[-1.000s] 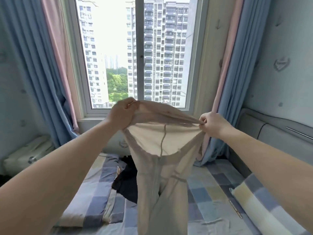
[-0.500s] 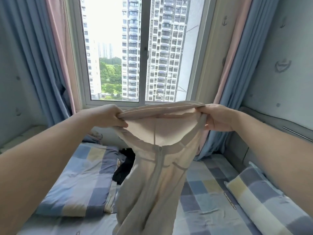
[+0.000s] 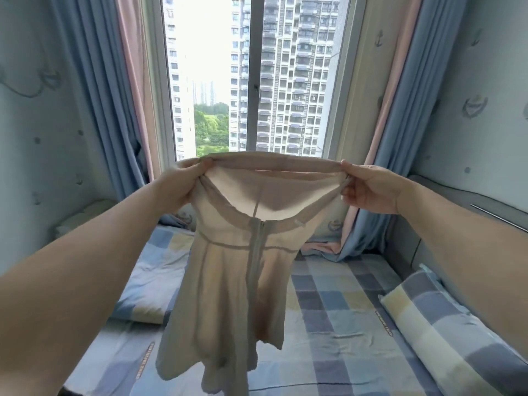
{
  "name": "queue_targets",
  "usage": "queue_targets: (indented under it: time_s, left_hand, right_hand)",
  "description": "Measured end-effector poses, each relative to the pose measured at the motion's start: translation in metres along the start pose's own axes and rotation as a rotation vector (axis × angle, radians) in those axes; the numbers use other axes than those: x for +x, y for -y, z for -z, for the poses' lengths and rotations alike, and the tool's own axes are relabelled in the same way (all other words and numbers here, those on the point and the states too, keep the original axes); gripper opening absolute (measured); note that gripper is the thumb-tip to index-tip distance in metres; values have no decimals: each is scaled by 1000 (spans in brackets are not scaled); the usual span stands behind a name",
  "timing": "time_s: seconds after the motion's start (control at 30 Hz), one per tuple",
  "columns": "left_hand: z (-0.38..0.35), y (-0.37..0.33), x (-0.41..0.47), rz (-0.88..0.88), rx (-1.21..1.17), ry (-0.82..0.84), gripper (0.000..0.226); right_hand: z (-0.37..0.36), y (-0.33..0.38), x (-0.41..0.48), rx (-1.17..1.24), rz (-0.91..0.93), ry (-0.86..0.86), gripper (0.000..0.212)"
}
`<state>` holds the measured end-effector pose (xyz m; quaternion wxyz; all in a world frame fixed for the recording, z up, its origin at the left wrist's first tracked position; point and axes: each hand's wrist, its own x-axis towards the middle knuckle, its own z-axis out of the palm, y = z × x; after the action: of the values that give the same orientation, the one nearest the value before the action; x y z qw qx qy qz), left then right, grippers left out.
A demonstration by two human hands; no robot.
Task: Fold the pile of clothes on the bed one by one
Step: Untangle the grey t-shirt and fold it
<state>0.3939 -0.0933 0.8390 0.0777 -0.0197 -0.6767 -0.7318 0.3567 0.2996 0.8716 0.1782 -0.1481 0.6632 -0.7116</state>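
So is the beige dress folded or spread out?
Spread out. The left hand and right hand hold the dress by its top edge, stretched wide, and it hangs full length above the bed.

Single head view, facing window (image 3: 211,67) across bed (image 3: 343,295), slightly downward.

Dress (image 3: 243,267) hangs mid-air at centre, above the bed (image 3: 343,324) and before the window (image 3: 254,81). Left hand (image 3: 183,181) grips its upper left edge, right hand (image 3: 368,190) its upper right edge, top edge stretched between them. Bed runs back to the window wall. On the bed, left: folded quilt (image 3: 154,275), partly behind the dress. On the bed, right: pillow (image 3: 457,338), against the headboard (image 3: 457,224). Left curtain (image 3: 94,95) and right curtain (image 3: 400,110) flank the window; the right curtain's foot rests on the bed's far end.
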Motion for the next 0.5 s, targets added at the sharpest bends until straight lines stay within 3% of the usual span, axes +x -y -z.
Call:
queue_targets:
  time_s: [0.1, 0.2, 0.5]
  left_hand:
    - [-28, -4, -37, -65, -15, -171, 31]
    - [-51, -12, -78, -118, 13, -221, 16]
    - [-117, -38, -149, -289, 318, -325, 18]
  right_hand:
    - [1, -3, -43, 74, 54, -10, 17]
    - [3, -4, -86, 144, 93, 12, 15]
    - [32, 5, -167, 20, 215, -206, 8]
